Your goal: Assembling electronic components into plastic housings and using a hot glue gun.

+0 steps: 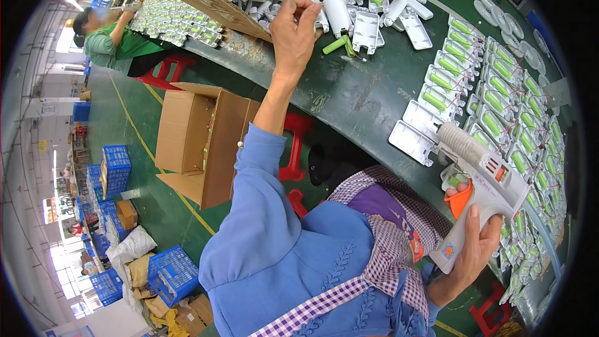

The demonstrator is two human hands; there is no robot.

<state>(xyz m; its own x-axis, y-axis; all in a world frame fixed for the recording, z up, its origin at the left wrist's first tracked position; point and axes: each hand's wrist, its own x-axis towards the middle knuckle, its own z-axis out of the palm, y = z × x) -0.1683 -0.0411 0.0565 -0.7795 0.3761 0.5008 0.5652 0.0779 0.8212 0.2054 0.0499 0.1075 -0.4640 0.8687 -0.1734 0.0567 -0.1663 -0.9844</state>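
Note:
At the edge of the heaped white plastic shells [337,15], my left hand [294,40] is closed, its thumb and bent forefinger pinching a white shell [322,22] mostly hidden by the fingers. Green battery cells [337,44] lie among the heap. My right hand [477,237] grips a white glue gun [483,178] by its handle, with fingers at the orange trigger [460,198]. The gun's wrapped nozzle points up and left over two empty white shells [413,134]. Beside it run rows of open shells [444,78] with green cells and thin wires in them.
A cardboard box [199,0] lies tilted at the heap's left on the green worktable [368,97]. An open carton [206,140] and red stools [294,146] stand below the table edge. A pale hose [544,234] trails behind the gun. Another person [103,40] works at the far left.

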